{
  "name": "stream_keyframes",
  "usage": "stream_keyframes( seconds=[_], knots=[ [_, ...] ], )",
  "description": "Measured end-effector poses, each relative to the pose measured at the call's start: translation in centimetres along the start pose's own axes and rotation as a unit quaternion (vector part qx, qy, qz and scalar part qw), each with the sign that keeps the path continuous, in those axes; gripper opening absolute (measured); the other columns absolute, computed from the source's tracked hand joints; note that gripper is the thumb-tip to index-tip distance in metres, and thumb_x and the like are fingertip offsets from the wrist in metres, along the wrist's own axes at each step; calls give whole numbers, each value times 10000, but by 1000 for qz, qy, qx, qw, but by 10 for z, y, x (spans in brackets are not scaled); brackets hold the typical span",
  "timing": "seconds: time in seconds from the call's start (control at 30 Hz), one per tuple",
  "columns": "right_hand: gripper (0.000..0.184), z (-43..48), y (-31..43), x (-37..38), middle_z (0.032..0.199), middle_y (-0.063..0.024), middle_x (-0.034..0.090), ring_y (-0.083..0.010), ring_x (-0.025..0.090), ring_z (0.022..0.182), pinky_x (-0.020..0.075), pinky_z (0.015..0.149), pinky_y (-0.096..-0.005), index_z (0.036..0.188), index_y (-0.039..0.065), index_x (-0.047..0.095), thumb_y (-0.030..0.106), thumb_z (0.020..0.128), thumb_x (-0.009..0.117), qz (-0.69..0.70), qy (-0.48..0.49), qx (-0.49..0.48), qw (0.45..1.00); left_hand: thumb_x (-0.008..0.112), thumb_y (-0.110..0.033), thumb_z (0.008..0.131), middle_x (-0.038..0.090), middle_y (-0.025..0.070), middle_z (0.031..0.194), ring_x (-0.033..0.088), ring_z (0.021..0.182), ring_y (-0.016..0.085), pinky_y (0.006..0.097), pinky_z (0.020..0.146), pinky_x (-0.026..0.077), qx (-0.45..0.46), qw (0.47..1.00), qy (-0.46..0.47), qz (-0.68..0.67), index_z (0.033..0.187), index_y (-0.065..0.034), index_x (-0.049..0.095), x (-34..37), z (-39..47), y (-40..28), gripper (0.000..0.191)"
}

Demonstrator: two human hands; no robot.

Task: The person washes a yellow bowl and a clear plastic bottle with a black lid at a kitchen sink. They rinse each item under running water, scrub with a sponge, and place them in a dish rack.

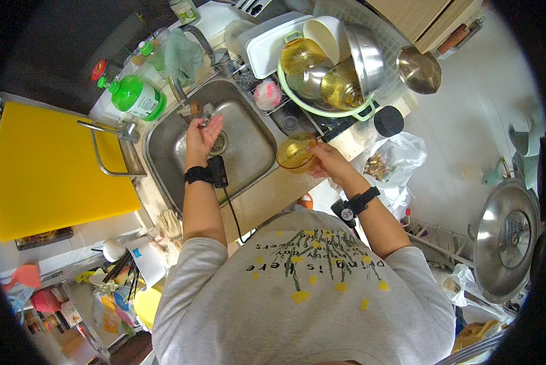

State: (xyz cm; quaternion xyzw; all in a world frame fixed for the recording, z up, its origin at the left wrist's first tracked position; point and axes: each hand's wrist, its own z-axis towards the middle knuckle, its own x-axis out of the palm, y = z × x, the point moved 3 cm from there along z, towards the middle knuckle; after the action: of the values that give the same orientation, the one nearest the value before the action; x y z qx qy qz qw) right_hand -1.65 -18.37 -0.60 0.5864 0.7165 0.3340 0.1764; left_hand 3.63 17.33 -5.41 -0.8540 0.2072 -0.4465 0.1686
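Observation:
My right hand grips the rim of an amber glass bowl, thumb inside and fingers around the outer side. The bowl is tilted above the front edge of the counter, right of the stainless-steel sink. My left hand is over the sink's left half, palm turned up and fingers extended, with nothing seen held in it. Its fingertips are close by the outlet of the metal faucet; whether they touch it cannot be told. The drain lies just right of that hand.
A pale green colander holds ribbed amber bowls and steel bowls behind the sink's right side. A pink-and-white scrubber sits beside it. Green soap bottle and yellow board stand left. A plastic bag of scraps hangs right.

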Motion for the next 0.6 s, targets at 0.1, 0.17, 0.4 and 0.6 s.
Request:
stream_keyframes(
  seconds=[0.1,0.17,0.4,0.6],
  knots=[
    [434,2,-1,3,718,-17,559,-110,547,514,492,469,-221,1100,106,518,395,790,611,-8,6,6,1000,429,-186,818,433,307,1248,486,1140,353,386,932,453,-117,985,74,105,1181,198,344,0,-18,-1,535],
    [434,2,0,6,717,-17,559,-109,545,506,492,467,-221,1103,106,518,394,791,610,-11,12,8,1000,430,-188,819,430,294,1259,487,1141,350,393,940,445,-169,972,129,102,1184,193,349,6,-26,1,534],
    [380,-2,0,2,707,-21,562,-110,550,513,509,496,-235,1036,107,539,398,798,598,-19,-4,-13,1000,451,-154,845,388,250,1318,404,1217,352,403,993,389,-138,964,228,2,1231,107,342,35,-18,38,479],
    [432,-8,-4,-4,720,-24,576,-111,562,516,509,481,-222,1086,99,546,407,791,608,-16,-15,-13,1000,530,-127,864,495,272,1184,542,1065,348,396,896,482,-14,998,69,-6,1073,71,444,40,-10,49,300]
  ],
)
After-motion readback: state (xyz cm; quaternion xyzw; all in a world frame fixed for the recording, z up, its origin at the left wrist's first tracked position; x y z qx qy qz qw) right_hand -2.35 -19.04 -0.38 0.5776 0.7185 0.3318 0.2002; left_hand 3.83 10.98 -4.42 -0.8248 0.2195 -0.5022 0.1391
